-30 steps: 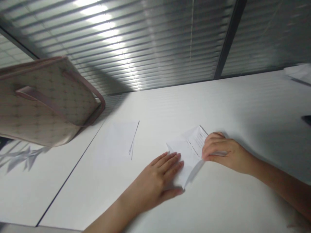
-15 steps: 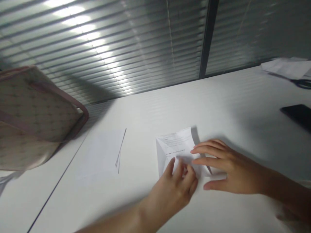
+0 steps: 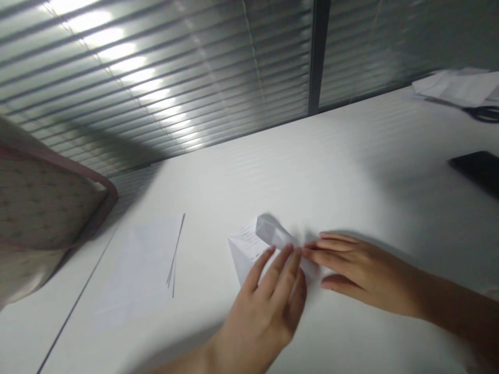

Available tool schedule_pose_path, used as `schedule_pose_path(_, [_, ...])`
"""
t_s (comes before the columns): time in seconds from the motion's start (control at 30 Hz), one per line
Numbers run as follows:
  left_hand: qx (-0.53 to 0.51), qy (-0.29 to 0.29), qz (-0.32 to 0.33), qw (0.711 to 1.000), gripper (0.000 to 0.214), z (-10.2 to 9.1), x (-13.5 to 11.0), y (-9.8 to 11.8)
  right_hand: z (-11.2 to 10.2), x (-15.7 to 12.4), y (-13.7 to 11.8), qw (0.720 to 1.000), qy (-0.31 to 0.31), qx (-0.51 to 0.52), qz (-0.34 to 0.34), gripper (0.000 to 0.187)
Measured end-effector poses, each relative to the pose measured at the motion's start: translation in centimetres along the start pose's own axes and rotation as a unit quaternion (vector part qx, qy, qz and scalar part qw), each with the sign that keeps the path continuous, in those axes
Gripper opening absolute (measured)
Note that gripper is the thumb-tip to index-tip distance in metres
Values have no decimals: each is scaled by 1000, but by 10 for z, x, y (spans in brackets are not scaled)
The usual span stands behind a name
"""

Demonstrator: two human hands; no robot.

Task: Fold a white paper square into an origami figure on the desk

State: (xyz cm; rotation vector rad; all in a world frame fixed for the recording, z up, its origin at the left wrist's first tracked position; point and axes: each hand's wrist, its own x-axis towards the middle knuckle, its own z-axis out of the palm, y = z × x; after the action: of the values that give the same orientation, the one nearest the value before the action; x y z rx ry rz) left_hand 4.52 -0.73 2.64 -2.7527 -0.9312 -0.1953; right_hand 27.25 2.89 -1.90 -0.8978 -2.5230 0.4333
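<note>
A small sheet of printed paper (image 3: 245,240) lies on the white table, with creases on its left side. Its right side is turned up and over, so a blank flap (image 3: 268,229) covers part of the text. My left hand (image 3: 265,306) rests over the lower part of the sheet, fingers stretched and slightly apart, fingertips on the flap. From the right, my right hand (image 3: 362,272) reaches flat with fingers extended, and its fingertips touch the paper's folded right edge. Both hands hide the sheet's lower part.
Several blank white sheets (image 3: 140,254) lie to the left. Beyond them stands a patterned bag (image 3: 42,218). A dark phone-like slab (image 3: 477,170) lies at the right, below scissors (image 3: 485,114) and papers (image 3: 456,85). Blinds (image 3: 202,67) line the table's back.
The paper's right side has been folded over to the left. My left hand's curled fingers have straightened onto it, and my right fingertips have come to its edge. The view has shifted slightly.
</note>
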Motion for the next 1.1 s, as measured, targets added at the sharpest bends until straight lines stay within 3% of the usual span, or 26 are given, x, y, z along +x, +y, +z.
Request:
schedule_pose_path(0.1, [-64,-66,-38,995,30,-3,2,-11,1,3,8,999,11,-5,-31,45])
schedule_pose_path(0.23, [-119,-135,-37,983,35,-5,-3,-20,2,3,19,999,-2,7,-51,47])
schedule_pose_path(0.33, [-127,-136,-41,982,34,-5,-5,-21,0,4,16,999,2,6,-53,41])
schedule_pose_path(0.57, [-125,-136,-72,980,29,-7,3,-21,-4,11,-2,996,75,14,-50,21])
schedule_pose_path(0.8, [-150,-116,-46,981,47,-23,-2,-38,-7,12,4,995,80,14,-51,25])
schedule_pose_path(0.93, [-148,-104,-46,983,52,-19,-9,-44,-6,13,6,996,79,21,-41,23])
schedule_pose_path(1.1, [-161,-110,-62,979,43,-12,-9,-43,-3,17,4,995,68,70,12,15])
